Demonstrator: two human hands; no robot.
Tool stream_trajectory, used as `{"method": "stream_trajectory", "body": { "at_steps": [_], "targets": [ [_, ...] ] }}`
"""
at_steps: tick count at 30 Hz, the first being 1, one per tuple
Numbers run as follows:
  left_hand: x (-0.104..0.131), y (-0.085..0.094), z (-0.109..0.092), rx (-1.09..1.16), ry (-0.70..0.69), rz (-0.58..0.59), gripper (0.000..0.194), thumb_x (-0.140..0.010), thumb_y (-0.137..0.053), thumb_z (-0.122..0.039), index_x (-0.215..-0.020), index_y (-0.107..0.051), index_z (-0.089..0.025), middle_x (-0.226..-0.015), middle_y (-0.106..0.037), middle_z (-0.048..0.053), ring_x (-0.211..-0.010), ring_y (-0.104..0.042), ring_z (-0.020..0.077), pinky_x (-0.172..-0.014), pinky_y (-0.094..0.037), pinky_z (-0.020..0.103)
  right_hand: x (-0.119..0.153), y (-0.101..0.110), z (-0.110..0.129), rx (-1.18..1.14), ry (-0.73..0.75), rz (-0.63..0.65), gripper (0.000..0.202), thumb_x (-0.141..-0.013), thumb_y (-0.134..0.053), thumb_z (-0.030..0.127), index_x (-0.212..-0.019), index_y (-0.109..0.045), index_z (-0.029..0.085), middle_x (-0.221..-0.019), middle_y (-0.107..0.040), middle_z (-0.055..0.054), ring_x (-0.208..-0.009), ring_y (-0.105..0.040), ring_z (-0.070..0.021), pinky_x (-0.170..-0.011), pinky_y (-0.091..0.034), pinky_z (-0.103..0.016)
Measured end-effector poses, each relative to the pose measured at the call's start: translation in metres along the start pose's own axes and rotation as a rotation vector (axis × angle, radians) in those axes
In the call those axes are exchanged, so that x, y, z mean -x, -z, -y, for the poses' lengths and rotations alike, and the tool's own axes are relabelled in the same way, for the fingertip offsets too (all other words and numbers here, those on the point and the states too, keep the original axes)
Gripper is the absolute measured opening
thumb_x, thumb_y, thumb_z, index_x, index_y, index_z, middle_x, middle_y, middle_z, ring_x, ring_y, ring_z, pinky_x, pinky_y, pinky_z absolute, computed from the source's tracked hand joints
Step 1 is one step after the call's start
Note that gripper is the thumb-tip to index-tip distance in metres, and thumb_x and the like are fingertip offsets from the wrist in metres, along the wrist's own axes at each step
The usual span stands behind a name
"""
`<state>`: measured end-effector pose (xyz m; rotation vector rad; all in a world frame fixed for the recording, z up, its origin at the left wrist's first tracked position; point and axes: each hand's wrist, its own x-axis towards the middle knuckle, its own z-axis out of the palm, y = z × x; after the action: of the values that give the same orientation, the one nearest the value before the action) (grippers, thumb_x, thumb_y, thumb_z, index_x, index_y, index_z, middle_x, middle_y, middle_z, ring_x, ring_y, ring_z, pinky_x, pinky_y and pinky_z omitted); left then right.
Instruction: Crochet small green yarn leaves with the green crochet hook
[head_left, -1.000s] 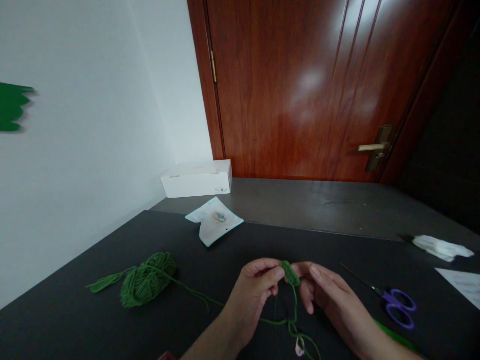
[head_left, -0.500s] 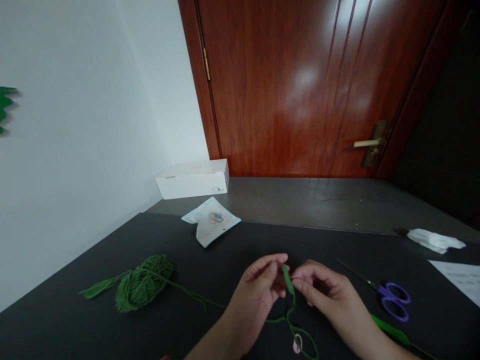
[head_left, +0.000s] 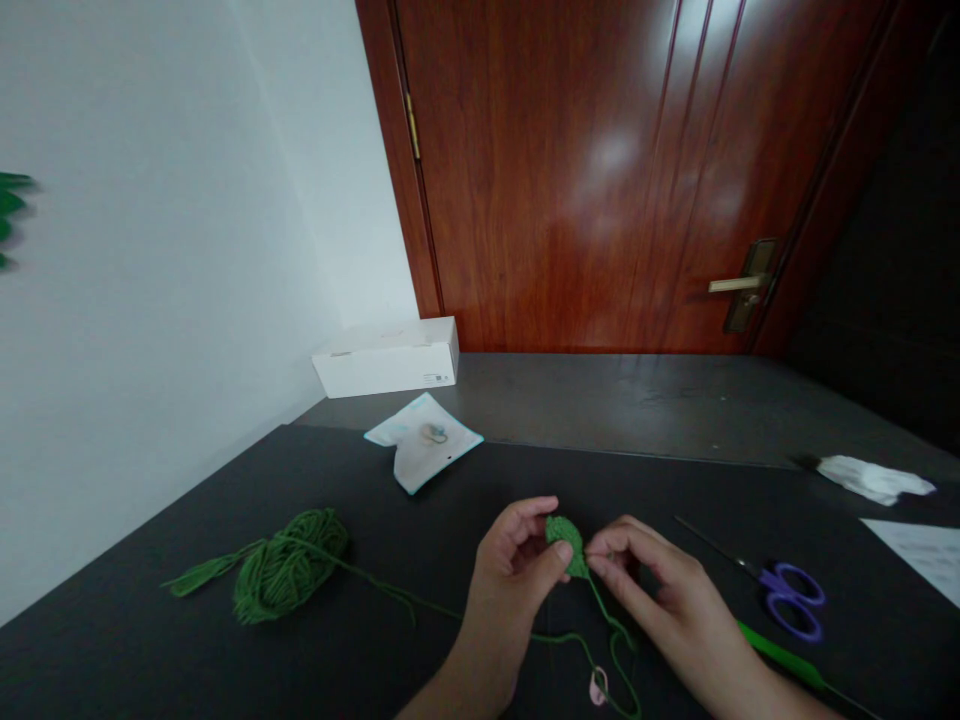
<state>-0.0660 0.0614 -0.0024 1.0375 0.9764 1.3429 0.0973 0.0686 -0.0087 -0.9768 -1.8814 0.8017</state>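
Turned from edge-on to face-on since the earlier frame, the green crocheted piece [head_left: 564,534] slants down rightward, held between thumb and fingers of the left hand [head_left: 511,578]. Right hand [head_left: 664,590] fingertips are pinched at its right edge, their grip unclear. Below it trails the yarn strand [head_left: 604,600] near a pink marker [head_left: 598,686]; well left lies the yarn ball [head_left: 287,568], well right the scissors [head_left: 793,601].

Nothing can be read, as the printed white box [head_left: 384,367] and paper sheet [head_left: 916,552] are blurred.
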Motion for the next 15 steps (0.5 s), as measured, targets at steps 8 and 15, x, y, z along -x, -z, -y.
{"method": "stream_trajectory", "body": {
  "at_steps": [8,15],
  "targets": [
    [-0.0038,-0.0003,0.0073,-0.018,0.001,0.046,0.048,-0.063,-0.074,-0.015,-0.109,-0.059,-0.019,-0.074,-0.064,-0.001,-0.069,-0.057,0.0141,-0.067,-0.042,0.028,-0.0003,0.0008,-0.0008,0.058,0.029,0.006,0.017,-0.094,-0.044,0.023,-0.082,-0.055,0.024,-0.078,-0.057,-0.001,-0.074,-0.058,-0.0180,-0.067,-0.044,-0.028],
    [-0.0024,0.0010,0.0077,-0.030,0.054,0.082,0.053,-0.068,-0.070,-0.012,-0.118,-0.055,-0.017,-0.077,-0.064,0.000,-0.069,-0.055,0.0129,-0.067,-0.041,0.028,-0.0001,0.0043,0.0041,0.096,0.068,0.006,0.016,-0.094,-0.044,0.022,-0.081,-0.053,0.024,-0.080,-0.055,-0.003,-0.078,-0.054,-0.0208,-0.070,-0.041,-0.033]
  ]
}}
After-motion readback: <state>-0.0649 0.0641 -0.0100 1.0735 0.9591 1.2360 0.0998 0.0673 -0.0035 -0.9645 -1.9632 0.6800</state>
